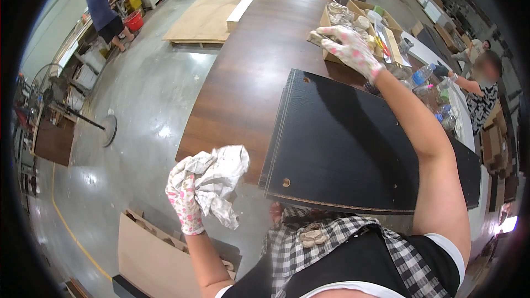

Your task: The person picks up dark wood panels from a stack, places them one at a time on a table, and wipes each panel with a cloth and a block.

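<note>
My left hand (183,201), in a white glove with pink flowers, is closed around a crumpled whitish rag (223,182). It holds the rag off the near left corner of the brown wooden tabletop (232,99). Wearing a matching glove with soiled fingertips, my right hand (350,49) reaches over the near left edge of a cardboard box (326,19). Its fingers are stretched out, and I see nothing between them. Below that arm, a stack of black panels (342,138) with small round holes lies on the tabletop.
The box carries crumpled rags (339,14) and small tools. Plastic bottles (422,74) stand to the right, near a seated person (483,91). A pedestal fan (107,127) stands on the floor at left. Another person (104,11) bends over a far bench.
</note>
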Available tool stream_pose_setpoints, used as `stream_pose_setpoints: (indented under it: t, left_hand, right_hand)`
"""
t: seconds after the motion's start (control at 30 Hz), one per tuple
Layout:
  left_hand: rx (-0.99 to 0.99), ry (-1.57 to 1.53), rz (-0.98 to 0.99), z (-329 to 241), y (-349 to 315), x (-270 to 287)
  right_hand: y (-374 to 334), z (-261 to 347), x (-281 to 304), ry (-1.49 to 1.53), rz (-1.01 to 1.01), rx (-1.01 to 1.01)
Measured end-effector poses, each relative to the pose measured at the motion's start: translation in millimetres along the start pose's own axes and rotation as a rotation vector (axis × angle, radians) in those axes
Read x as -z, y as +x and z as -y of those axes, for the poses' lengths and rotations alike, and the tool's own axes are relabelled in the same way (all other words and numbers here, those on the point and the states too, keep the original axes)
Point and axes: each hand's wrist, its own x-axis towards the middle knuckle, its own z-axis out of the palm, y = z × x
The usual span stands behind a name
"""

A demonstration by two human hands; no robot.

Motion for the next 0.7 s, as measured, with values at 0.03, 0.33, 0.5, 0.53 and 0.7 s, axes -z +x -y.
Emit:
stream_pose_setpoints:
  t: [0.03, 0.33, 0.5, 0.53, 0.7]
  left_hand:
    - [-0.016, 0.052, 0.027, -24, 6, -12]
    - [-0.921, 0.868, 1.295, -33, 48, -259]
    - [-0.656, 0.908, 0.903, 6, 134, -320]
    - [-0.591, 0.908, 0.868, 9, 130, -323]
    - [-0.722, 0.984, 0.942, 19, 63, -259]
  right_hand:
    - [-19, -6, 6, 0.086, -0.098, -0.027]
    - [-159, -56, 19, 0.878, -0.419, -0.338]
    - [-148, -54, 14, 0.901, -0.343, -0.352]
    - [-147, -56, 14, 0.907, -0.337, -0.353]
    - [-152, -79, 15, 0.890, -0.378, -0.378]
